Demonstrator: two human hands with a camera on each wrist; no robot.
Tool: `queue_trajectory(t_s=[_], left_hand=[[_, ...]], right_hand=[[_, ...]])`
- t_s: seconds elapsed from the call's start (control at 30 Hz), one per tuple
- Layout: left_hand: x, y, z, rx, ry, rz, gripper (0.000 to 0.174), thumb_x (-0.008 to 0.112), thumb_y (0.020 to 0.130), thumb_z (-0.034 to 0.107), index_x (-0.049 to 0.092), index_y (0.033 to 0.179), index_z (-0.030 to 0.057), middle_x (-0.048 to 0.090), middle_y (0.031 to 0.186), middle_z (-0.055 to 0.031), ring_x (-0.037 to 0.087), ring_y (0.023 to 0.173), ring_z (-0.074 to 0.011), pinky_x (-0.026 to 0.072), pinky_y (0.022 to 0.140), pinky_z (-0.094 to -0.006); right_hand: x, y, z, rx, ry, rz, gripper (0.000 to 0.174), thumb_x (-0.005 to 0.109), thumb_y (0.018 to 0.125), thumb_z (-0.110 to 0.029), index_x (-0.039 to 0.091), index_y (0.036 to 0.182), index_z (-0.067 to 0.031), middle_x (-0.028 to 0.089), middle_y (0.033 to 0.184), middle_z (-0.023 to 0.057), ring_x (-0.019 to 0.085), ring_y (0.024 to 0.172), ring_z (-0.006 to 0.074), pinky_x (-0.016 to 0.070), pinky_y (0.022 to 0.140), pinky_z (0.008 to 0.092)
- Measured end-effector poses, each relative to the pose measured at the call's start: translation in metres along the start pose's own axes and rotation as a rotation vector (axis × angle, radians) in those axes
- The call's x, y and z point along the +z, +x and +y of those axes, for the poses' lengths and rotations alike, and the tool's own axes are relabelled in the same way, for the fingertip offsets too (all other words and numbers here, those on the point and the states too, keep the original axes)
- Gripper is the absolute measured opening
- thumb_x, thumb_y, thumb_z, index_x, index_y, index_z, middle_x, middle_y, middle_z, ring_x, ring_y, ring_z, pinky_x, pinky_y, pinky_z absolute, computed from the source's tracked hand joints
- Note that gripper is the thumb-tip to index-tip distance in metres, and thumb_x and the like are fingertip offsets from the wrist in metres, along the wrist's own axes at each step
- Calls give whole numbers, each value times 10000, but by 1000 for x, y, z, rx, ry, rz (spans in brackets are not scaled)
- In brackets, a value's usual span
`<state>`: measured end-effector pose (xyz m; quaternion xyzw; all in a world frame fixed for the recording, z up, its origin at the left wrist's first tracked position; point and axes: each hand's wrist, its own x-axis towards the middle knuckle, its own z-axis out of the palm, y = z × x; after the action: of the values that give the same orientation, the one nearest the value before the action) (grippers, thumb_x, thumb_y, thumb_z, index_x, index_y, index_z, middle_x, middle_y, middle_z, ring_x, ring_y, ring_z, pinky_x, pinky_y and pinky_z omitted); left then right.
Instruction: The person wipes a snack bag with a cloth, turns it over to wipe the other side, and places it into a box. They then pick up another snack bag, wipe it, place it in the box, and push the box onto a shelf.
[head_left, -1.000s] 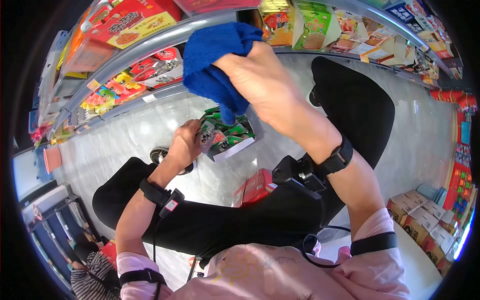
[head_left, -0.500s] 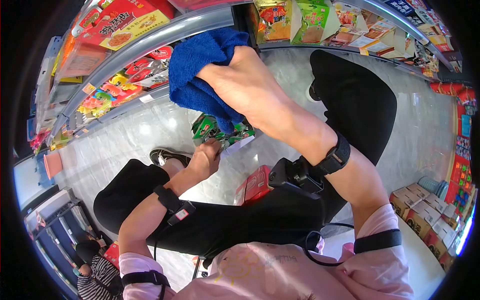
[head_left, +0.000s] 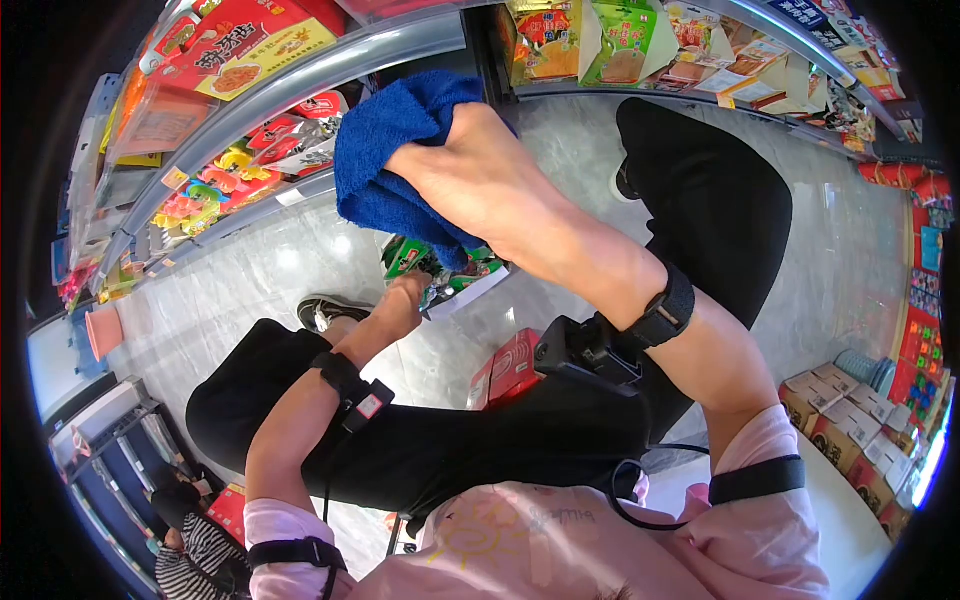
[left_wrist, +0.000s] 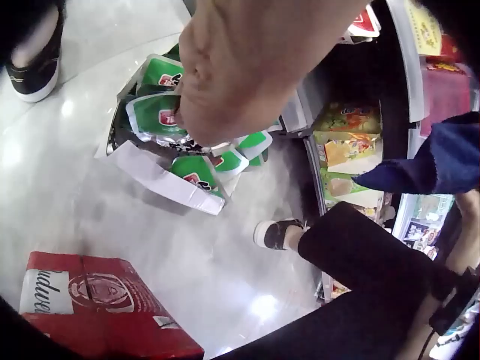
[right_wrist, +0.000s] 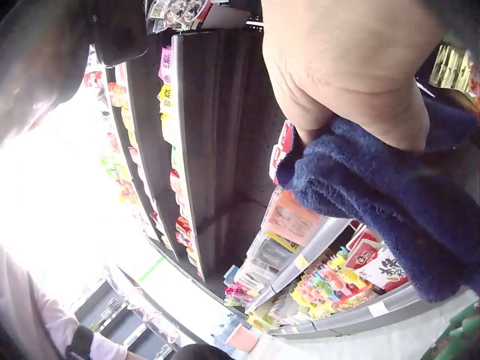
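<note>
A blue cloth hangs bunched from my right hand, which grips it above the floor beside the shelf edge. The right wrist view shows the same cloth folded under the hand. Below it, a white-edged box of green packets stands on the floor, partly covered by the cloth in the head view. My left hand is at the box's near left side, over the packets; its fingertips are hidden among them, so whether it holds one is unclear.
Shelves of snack packets curve across the front, with a lower shelf of colourful packs at left. A red box lies on the floor between the legs. Cartons are stacked at right; another person is at lower left.
My left hand moved right, from the box's left edge to its near side, then slightly back left and up. The cloth and right hand shifted left, then slightly down.
</note>
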<state>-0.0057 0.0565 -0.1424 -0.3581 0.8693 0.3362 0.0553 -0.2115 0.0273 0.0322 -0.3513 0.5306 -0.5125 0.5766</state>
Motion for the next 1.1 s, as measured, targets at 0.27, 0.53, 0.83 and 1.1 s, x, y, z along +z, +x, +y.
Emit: queue_trajectory(t_s=[0.27,0.53,0.83,1.1], left_hand=[[24,14,-21,-24,208,-244,194,523,627,-17,498,815,26,537,814,-209,553,768,-340,439,698,-400],[54,7,-29,-85,234,60,133,491,668,-9,500,800,4,552,766,-206,570,704,-351,462,625,-392],[66,14,-22,-50,135,128,120,442,699,37,524,785,39,564,677,-190,565,639,-344,449,592,-409],[64,13,-18,-192,183,25,88,455,692,48,538,718,35,566,678,-187,568,622,-336,451,576,-410]], right_hand=[[0,1,3,26,-66,0,176,514,675,-100,548,816,1,552,642,127,526,567,221,419,570,304],[6,5,11,43,-41,-41,125,516,666,-110,517,729,-1,511,592,143,498,543,261,404,549,319],[7,7,20,47,-131,-52,147,524,663,-134,517,729,-4,514,607,168,504,570,294,405,570,326],[7,10,23,28,-140,-56,202,543,660,-155,524,781,6,546,690,204,538,679,337,414,623,345]])
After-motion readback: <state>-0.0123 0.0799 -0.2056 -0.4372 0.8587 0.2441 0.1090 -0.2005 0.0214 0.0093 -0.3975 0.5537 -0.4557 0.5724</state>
